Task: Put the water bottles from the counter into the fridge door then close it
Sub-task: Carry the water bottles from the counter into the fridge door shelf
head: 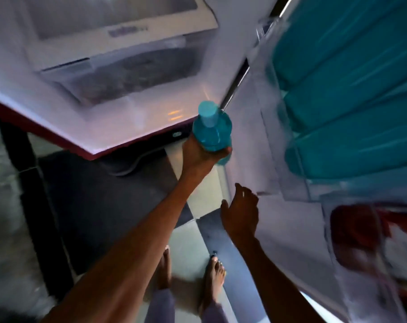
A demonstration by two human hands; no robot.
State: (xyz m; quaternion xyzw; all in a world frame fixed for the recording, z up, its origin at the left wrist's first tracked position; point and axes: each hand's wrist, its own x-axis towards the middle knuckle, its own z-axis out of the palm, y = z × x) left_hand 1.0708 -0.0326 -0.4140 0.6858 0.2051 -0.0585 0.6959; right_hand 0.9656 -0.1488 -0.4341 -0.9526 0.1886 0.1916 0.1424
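Looking from the left, the open fridge body (118,73) shows a blurred drawer and a pale floor of the compartment, up and to the left of the left hand (201,157). That hand is wrapped around the lower body of a blue water bottle (211,130), which stands roughly upright with its cap toward the camera, long axis running up out of the palm. Below and just right of it, the right hand (241,217) hangs empty with fingers loosely spread, near the inner face of the fridge door (251,141) but, as far as the blur allows, not touching it. Farther right of both hands, the door shelf (288,183) already carries a row of blue bottles (351,89). The held bottle lies left of that shelf, so the left hand, being the loaded one, looks set to carry it rightward into the rack.
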